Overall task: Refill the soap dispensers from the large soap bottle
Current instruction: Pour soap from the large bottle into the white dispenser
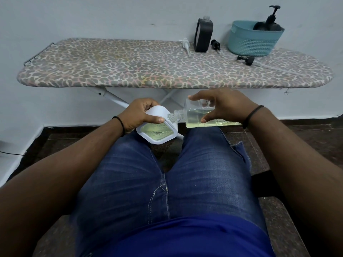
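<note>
My left hand (pixel 138 114) grips a white soap dispenser (pixel 157 130) with a clear window showing yellowish soap, held above my left knee. My right hand (pixel 220 104) holds a clear large soap bottle (pixel 196 117) tipped on its side, half full of pale yellow liquid. Its open threaded neck (pixel 174 115) touches the dispenser's upper right corner. On the ironing board stands a black dispenser (pixel 203 35) with its neck open. A white pump (pixel 186 46) and two black pumps (pixel 215 44) (pixel 246 59) lie loose beside it.
The leopard-print ironing board (pixel 130 65) stands in front of me against a white wall. A teal basket (pixel 254 38) at its right end holds a black pump bottle (pixel 269 23). My jeans-clad legs fill the foreground; the floor is dark tile.
</note>
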